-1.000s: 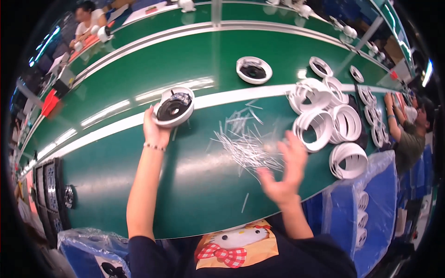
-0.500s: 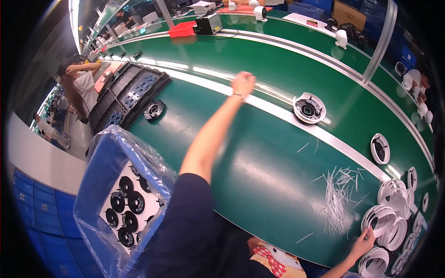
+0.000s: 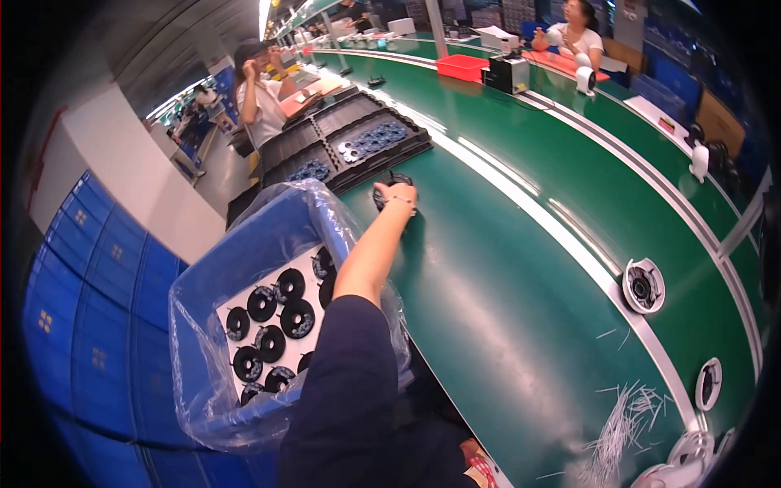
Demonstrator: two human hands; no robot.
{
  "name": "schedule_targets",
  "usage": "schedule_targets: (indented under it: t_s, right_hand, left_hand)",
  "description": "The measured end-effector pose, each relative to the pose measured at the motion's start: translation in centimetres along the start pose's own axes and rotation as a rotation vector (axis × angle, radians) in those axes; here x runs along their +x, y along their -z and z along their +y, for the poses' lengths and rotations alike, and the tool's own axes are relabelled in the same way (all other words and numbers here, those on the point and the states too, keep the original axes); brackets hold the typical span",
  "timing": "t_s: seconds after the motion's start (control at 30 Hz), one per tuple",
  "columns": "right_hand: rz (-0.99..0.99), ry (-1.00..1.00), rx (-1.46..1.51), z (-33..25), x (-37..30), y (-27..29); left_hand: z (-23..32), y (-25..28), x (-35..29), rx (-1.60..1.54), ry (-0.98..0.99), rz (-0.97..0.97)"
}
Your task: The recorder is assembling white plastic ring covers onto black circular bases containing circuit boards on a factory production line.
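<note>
My left hand [image 3: 398,195] reaches far forward over the green table and closes round a black round part [image 3: 381,193], its fingers partly hidden behind the part. This part sits near the corner of a black compartment tray [image 3: 358,167] that holds several small blue and silver pieces. Just below my left arm stands a blue bin [image 3: 213,272] lined with clear plastic. Several black disc-shaped parts [image 3: 297,319] lie in it on a white sheet. My right hand is out of sight.
White housings with black insides [image 3: 643,286] stand along the belt edge at right. Thin white strips [image 3: 622,427] are heaped near white rings [image 3: 691,449]. A red tray [image 3: 461,67] sits across the belt. One co-worker [image 3: 259,98] is behind the compartment tray, another [image 3: 574,41] at the far side.
My left hand has moved left from over the belt edge to the black round part and taken hold of it. The view has turned left, and my right hand has left it.
</note>
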State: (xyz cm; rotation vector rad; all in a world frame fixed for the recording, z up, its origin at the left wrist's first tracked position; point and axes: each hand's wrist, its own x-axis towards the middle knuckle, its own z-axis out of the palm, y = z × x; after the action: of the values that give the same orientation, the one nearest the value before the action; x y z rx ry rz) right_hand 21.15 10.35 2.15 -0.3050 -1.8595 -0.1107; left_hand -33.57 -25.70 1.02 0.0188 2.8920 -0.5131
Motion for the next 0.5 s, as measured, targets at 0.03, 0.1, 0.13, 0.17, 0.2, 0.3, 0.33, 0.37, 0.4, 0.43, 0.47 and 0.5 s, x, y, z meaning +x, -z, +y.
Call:
schedule_targets:
  t_s: [0.03,0.1,0.13,0.17,0.2,0.3,0.33,0.37,0.4,0.43,0.47,0.5]
  right_hand:
    - [-0.017,0.114,0.211,-1.1,0.8,-1.3]
    - [-0.196,0.091,0.272,-3.8,1.2,-2.6]
    - [-0.381,0.061,0.304,-5.3,1.2,-2.9]
    - [-0.567,0.028,0.334,-6.8,1.0,-3.1]
    - [-0.753,-0.008,0.362,-8.6,0.9,-3.5]
    - [-0.55,-0.119,0.562,-12.9,2.3,-5.8]
    - [-0.733,-0.298,0.581,-12.9,1.3,-5.7]
    - [-0.913,-0.482,0.593,-13.0,-0.2,-5.8]
    - [-0.909,-0.479,0.62,-13.2,-0.8,-6.2]
    - [-0.916,-0.452,0.597,-13.1,-0.9,-6.5]
    - [-0.924,-0.426,0.572,-12.9,-1.1,-6.7]
    - [-0.979,-0.407,0.506,-12.0,-1.8,-6.7]
  left_hand:
    - [0.8,0.7,-1.0,0.001,-0.032,0.02]
    - [2.3,0.8,-2.4,0.048,-0.19,0.043]
    - [3.4,1.2,-3.7,-0.057,-0.231,0.039]
    - [4.5,1.8,-5.3,-0.161,-0.273,0.035]
    - [5.5,2.3,-6.8,-0.172,-0.369,0.058]
    - [8.7,2.9,-10.6,-0.273,-0.522,0.128]
    - [9.1,3.2,-11.7,-0.311,-0.55,0.146]
    - [9.4,3.9,-12.7,-0.333,-0.503,0.17]
    - [8.9,3.7,-12.9,-0.333,-0.517,0.299]
    - [8.8,3.7,-12.5,-0.333,-0.54,0.428]
    - [8.8,2.8,-11.5,-0.317,-0.56,0.486]
    - [9.5,2.6,-11.0,-0.313,-0.594,0.4]
